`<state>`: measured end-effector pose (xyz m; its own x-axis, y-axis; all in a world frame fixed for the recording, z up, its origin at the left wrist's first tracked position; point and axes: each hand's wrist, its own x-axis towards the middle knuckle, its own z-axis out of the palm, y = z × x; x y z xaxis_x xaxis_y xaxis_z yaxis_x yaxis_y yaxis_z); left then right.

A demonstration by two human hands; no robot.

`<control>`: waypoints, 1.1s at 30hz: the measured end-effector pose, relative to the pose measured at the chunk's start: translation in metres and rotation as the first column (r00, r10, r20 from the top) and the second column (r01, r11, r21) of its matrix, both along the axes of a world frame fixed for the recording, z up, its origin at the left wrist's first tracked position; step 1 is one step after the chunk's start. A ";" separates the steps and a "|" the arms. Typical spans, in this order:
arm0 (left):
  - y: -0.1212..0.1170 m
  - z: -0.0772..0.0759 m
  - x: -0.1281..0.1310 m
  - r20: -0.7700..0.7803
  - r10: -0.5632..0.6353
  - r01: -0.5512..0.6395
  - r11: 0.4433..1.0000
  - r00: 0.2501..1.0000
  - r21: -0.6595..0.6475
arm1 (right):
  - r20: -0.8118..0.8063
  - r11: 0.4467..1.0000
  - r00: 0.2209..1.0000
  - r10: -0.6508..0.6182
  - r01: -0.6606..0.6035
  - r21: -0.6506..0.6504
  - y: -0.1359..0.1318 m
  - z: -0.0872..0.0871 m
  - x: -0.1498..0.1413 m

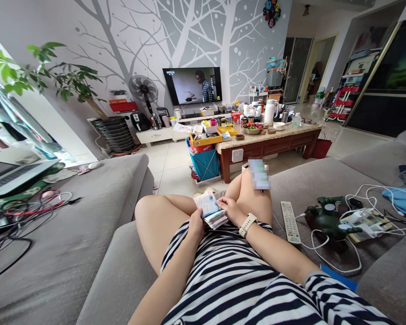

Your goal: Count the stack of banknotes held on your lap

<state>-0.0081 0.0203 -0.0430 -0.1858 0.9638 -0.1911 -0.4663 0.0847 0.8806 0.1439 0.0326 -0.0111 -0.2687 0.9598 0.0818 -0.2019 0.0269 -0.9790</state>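
Holds a stack of printed paper slips [215,215] above the lap, pinched at its left side by the left hand [196,224] and at its right by the right hand [230,210]. Hides part of the slips under fingers; blurs the phone screen [260,174] on the right knee. Points layered edges toward the striped shirt [233,275]; cannot tell the long axis.

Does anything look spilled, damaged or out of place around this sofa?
Nothing looks spilled or broken. The cables at far left lie in a loose tangle, and a phone seems perched on the right knee, where it might slide off.
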 end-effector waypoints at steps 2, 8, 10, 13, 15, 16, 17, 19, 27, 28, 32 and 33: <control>0.000 0.000 0.000 0.002 0.005 -0.005 1.000 1.000 0.001 | -0.003 1.000 1.000 -0.001 0.001 0.001 0.000 -0.001 0.000; -0.001 0.003 0.001 0.014 0.004 -0.004 1.000 1.000 -0.014 | 0.044 1.000 0.999 -0.015 0.014 0.021 0.004 -0.006 0.001; -0.001 0.003 0.002 0.026 0.009 -0.009 1.000 1.000 -0.009 | 0.041 1.000 0.999 -0.016 0.015 0.024 0.005 -0.008 0.001; -0.001 0.004 0.002 0.033 -0.003 0.003 1.000 0.999 0.005 | 0.030 0.999 0.999 -0.014 0.013 0.033 0.006 -0.010 0.001; -0.001 0.005 0.002 0.024 0.001 -0.001 1.000 1.000 0.001 | 0.020 0.999 1.000 -0.012 0.011 0.039 0.006 -0.011 0.001; -0.002 0.006 0.003 0.017 0.007 -0.007 1.000 1.000 -0.006 | 0.014 0.999 1.000 -0.010 0.010 0.043 0.006 -0.011 0.000; -0.003 0.007 0.003 0.010 0.017 -0.017 1.000 1.000 -0.016 | 0.007 0.999 1.000 -0.009 0.008 0.048 0.005 -0.010 0.000; -0.004 0.009 0.004 0.009 0.024 -0.024 0.999 1.000 -0.025 | -0.005 0.998 1.000 -0.006 0.006 0.057 0.005 -0.009 0.000; -0.007 0.015 0.006 0.021 0.027 -0.027 0.999 0.999 -0.022 | 0.018 0.999 1.000 -0.009 0.008 0.033 0.003 -0.007 0.000; -0.007 0.015 0.006 0.021 0.027 -0.027 0.999 0.999 -0.019 | 0.013 0.999 1.000 -0.009 0.009 0.036 0.003 -0.007 0.000; -0.005 0.013 0.005 0.018 0.020 -0.020 1.000 1.000 -0.022 | 0.026 0.999 1.000 -0.017 0.016 0.039 0.003 -0.008 0.000; -0.005 0.012 0.004 0.020 0.015 -0.015 1.000 1.000 -0.022 | 0.038 0.999 0.999 -0.019 0.018 0.033 0.003 -0.008 0.000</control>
<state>-0.0039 0.0152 -0.0305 -0.1962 0.9565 -0.2159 -0.4857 0.0965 0.8688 0.1442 0.0361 -0.0190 -0.2545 0.9616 0.1031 -0.1637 0.0623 -0.9845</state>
